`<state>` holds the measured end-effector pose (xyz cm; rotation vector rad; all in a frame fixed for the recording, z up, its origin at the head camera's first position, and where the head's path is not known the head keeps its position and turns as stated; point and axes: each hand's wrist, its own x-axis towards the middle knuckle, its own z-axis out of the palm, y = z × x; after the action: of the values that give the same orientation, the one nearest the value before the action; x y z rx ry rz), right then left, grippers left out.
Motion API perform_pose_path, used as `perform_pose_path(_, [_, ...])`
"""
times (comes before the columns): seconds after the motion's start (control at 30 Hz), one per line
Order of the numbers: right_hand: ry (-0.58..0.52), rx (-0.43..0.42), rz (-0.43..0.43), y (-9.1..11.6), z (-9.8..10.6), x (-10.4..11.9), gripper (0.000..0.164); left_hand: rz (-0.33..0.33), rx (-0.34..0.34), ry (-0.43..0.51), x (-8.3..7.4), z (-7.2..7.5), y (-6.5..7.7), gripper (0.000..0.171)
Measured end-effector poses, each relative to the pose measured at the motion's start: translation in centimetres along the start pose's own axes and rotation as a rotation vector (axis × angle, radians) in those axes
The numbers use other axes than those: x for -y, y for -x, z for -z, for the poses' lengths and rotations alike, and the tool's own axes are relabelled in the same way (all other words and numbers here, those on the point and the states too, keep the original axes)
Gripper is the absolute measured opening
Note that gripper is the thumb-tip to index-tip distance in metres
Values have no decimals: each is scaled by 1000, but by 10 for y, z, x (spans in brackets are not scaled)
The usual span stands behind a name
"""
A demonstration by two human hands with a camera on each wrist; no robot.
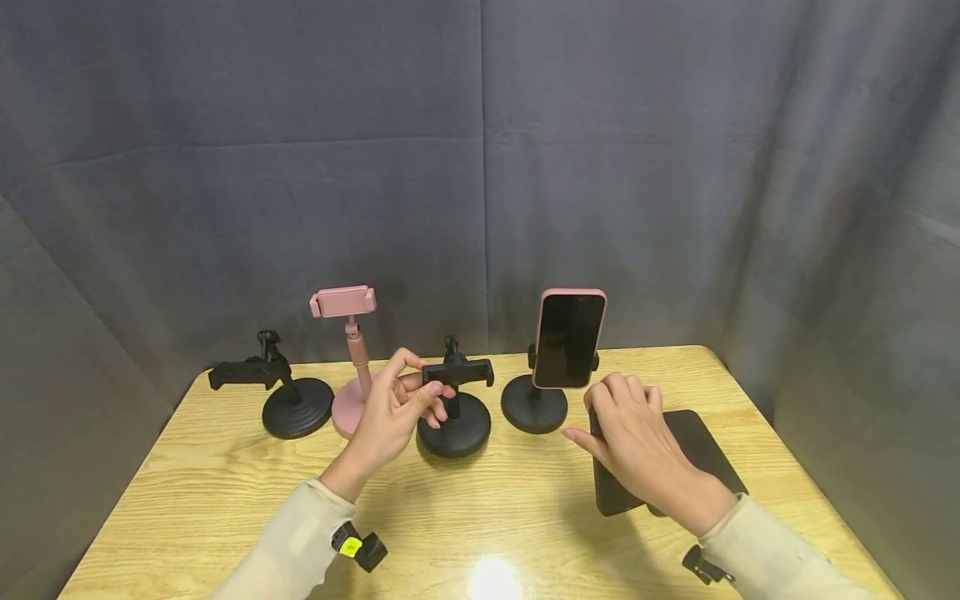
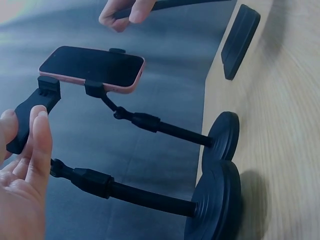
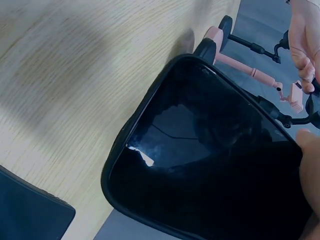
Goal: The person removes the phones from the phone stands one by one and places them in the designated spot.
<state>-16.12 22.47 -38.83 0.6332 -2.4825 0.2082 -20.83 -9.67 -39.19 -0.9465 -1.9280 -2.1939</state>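
My left hand (image 1: 393,408) pinches the left end of the black clamp (image 1: 468,372) on a phone stand, whose round base (image 1: 455,437) stands on the table. In the left wrist view, the thumb and fingers lie on either side of this clamp (image 2: 32,112). My right hand (image 1: 633,429) grips a black tablet (image 1: 611,483) by its upper edge, tilted above the table. Its glossy dark screen (image 3: 200,150) fills much of the right wrist view. A second black flat device (image 1: 701,446) lies on the table behind the right hand, partly hidden by it.
To the right of the gripped stand, another black stand (image 1: 535,408) holds a pink-cased phone (image 1: 570,340) upright. A pink stand (image 1: 343,302) and a black stand (image 1: 297,408) with a sideways clamp stand at the left. Grey curtains (image 1: 480,167) enclose the wooden table (image 1: 450,525).
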Motion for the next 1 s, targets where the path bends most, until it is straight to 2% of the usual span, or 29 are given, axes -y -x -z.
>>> perform_pose_path(0.37, [-7, 78, -30, 3, -7, -8, 45, -46, -6, -3, 4, 10, -11, 24])
perform_pose_path(0.63, [-14, 172, -72, 6, -14, -13, 42, -12, -18, 9, 6, 16, -17, 20])
perform_pose_path(1.0, [3, 222, -100, 8, -24, -17, 42, 54, -66, 41, 16, 21, -25, 16])
